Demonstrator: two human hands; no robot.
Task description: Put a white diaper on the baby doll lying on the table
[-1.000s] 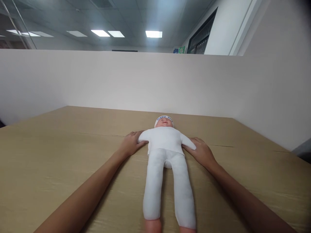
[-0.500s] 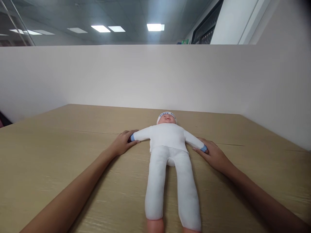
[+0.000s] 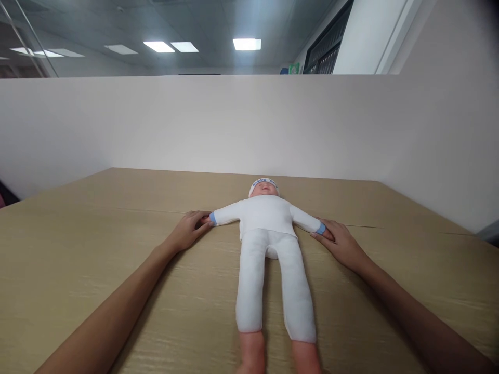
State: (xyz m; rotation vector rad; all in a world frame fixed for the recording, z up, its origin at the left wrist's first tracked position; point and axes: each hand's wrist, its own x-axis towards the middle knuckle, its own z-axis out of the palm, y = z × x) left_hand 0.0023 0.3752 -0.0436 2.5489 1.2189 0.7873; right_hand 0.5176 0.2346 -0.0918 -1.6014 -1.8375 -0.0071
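While left hand (image 3: 187, 229) and right hand (image 3: 343, 244) clasp one white-clad doll (image 3: 266, 214) at its arm ends, it lies midway between, long axis running near to far.

The baby doll (image 3: 268, 234) wears a plain white top (image 3: 266, 212) with blue cuffs (image 3: 320, 228), plain white trousers (image 3: 251, 280) above pinkish-red lower legs (image 3: 252, 349), and a white cap (image 3: 263, 181) lettered in blue. Under the doll, the tabletop (image 3: 117, 239) is tan with faint paler streaks; beyond the doll stands a plain whitish partition (image 3: 234, 124), and farther behind the doll, a grey-blue ceiling (image 3: 210, 21) with white light panels (image 3: 247, 44).
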